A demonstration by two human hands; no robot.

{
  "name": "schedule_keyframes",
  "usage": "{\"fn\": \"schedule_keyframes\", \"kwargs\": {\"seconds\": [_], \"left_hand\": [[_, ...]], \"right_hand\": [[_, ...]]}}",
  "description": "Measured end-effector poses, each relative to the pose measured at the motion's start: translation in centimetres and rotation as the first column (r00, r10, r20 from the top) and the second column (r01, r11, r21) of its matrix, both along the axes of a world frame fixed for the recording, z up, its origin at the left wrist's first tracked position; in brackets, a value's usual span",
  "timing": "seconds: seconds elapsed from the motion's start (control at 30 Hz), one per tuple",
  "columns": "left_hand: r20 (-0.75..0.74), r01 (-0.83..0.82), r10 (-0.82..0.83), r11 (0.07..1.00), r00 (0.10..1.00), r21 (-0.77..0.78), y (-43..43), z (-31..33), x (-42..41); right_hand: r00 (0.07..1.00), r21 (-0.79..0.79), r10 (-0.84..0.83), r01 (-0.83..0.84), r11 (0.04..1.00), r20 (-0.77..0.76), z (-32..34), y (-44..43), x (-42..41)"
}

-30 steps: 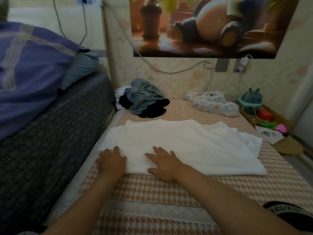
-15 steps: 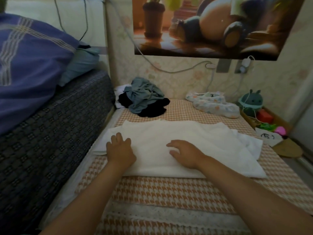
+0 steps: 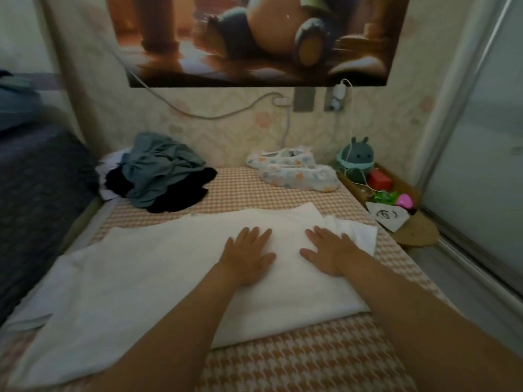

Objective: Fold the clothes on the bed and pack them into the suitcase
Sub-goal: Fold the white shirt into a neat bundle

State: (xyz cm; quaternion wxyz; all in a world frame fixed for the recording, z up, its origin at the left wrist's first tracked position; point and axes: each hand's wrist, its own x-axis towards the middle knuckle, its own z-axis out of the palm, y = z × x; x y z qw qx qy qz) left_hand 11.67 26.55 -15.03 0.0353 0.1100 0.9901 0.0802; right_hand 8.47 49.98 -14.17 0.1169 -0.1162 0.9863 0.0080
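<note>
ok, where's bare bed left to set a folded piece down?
Free: the checked bedspread between the dark clothes pile and the printed cloth, beyond the white garment. Also free is the near strip along the garment's front edge. Crowded: the far-left corner and the toy tray on the right.

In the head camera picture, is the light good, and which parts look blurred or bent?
Head view: the light is dim and warm, with no glare. The white garment under the left hand and right hand looks soft, with little texture. The poster and the dark bedding at the left edge are blurred. The door frame at the right leans inward, likely from wide-angle distortion.
</note>
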Motion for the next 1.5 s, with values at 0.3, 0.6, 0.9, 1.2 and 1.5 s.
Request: {"fn": "schedule_keyframes", "kwargs": {"seconds": [0.3,0.6,0.9,1.2,1.5], "left_hand": [[-0.217,-0.002,-0.001,1.000,0.976,-0.011,5.6,0.9,-3.5],[-0.394,0.211,-0.148,0.970,0.907,0.123,15.4,1.0,-4.4],[-0.039,0.122,-0.124,0.991,0.992,-0.046,16.9,-0.9,-5.9],[0.115,0.091,-0.084,0.994,0.990,-0.055,20.2,1.8,3.7],[0.041,-0.173,0.188,0.769,0.981,0.616,12.0,6.0,4.5]], "right_hand": [[0.908,-0.501,-0.322,0.155,0.851,-0.267,1.1,8.3,-4.1],[0.863,-0.458,-0.454,0.320,0.830,-0.220,0.0,12.2,-4.8],[0.771,-0.610,-0.635,0.479,0.631,-0.052,-1.2,16.6,-3.0],[0.833,-0.616,-0.553,0.424,0.664,-0.022,1.6,14.4,-2.3],[0.772,-0.869,-0.574,0.454,0.196,0.273,8.8,5.4,-0.7]]}}
